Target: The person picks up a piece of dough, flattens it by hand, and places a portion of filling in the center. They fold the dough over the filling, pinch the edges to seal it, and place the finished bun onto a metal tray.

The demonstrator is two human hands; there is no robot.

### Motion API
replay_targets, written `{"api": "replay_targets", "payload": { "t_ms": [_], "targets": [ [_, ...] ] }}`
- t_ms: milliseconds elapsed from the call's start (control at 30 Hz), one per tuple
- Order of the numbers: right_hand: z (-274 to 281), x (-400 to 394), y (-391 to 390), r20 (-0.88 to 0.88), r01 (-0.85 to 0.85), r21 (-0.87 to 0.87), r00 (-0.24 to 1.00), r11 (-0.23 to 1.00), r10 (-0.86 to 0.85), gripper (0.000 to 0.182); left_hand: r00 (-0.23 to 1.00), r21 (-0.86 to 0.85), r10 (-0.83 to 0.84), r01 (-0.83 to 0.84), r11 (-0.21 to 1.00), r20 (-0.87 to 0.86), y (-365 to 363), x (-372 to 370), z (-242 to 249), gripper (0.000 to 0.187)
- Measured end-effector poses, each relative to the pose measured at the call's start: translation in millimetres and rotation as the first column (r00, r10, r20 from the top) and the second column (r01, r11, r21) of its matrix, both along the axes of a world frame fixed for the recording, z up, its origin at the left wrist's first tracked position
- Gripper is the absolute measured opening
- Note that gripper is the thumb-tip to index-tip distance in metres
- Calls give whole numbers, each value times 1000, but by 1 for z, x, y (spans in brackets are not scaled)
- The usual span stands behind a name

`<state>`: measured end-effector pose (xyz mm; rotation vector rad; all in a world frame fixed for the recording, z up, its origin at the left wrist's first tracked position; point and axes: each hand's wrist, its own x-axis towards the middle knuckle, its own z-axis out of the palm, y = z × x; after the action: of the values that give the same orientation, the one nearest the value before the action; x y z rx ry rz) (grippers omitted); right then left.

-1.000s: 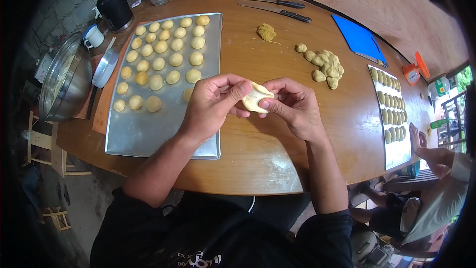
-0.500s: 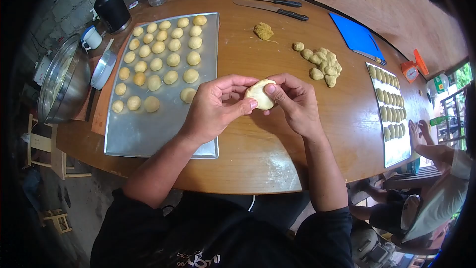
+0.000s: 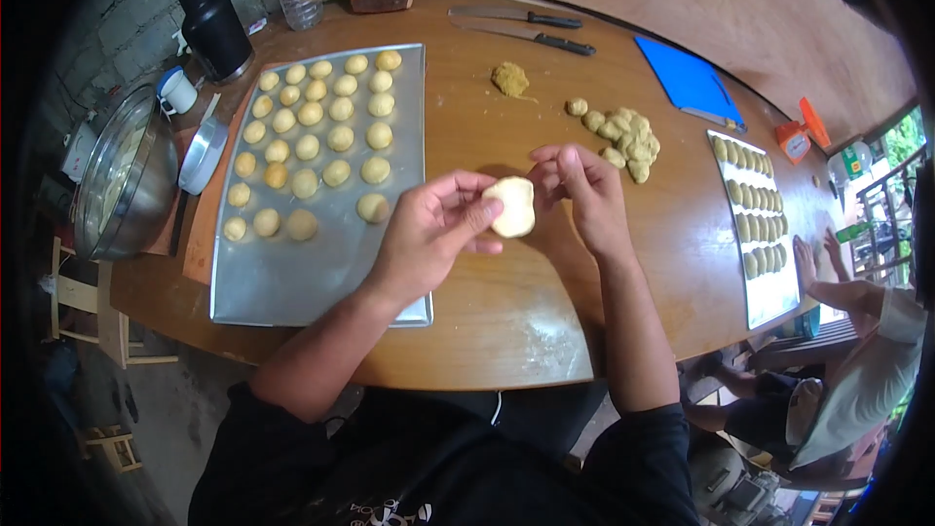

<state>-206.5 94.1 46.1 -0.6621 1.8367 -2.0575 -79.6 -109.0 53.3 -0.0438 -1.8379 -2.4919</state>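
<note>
A flattened, pale round piece of dough (image 3: 513,208) is pinched in my left hand (image 3: 429,224), thumb on its face and fingers behind. Just right of it, my right hand (image 3: 589,197) is raised, apart from the dough, fingers loosely bent and nothing visible in them. Left of my hands, a metal tray (image 3: 321,287) carries rows of round dough balls (image 3: 308,147). Beyond my hands on the table lie a crumbly yellowish-brown mound (image 3: 509,80) and a heap of small tan lumps (image 3: 628,134).
Two knives (image 3: 545,41) and a blue board (image 3: 687,78) lie at the back. A second tray (image 3: 769,297) with rows of oval pieces is at right, beside another person's hand (image 3: 806,263). At left stand a large metal bowl (image 3: 136,185), a mug (image 3: 177,93) and a black flask (image 3: 212,34).
My right hand has let go of the dough and drawn away to the right. The dough stays in my left hand, slightly lower. The whole view has shifted a little.
</note>
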Motion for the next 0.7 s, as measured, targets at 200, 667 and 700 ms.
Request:
{"api": "replay_targets", "payload": {
  "t_ms": [200,667,700],
  "targets": [
    [-17,-143,-28,-593,415,581,805,700,15,33,988,150,-124,109,983,93,3,5,6,31],
    [14,-218,-110,-430,290,899,721,327,543,53,968,234,-219,186,954,124,0,7,8,30],
    [14,-217,-111,-432,301,900,709,314,558,51,965,238,-230,195,951,125,0,6,8,30]
  ]
}}
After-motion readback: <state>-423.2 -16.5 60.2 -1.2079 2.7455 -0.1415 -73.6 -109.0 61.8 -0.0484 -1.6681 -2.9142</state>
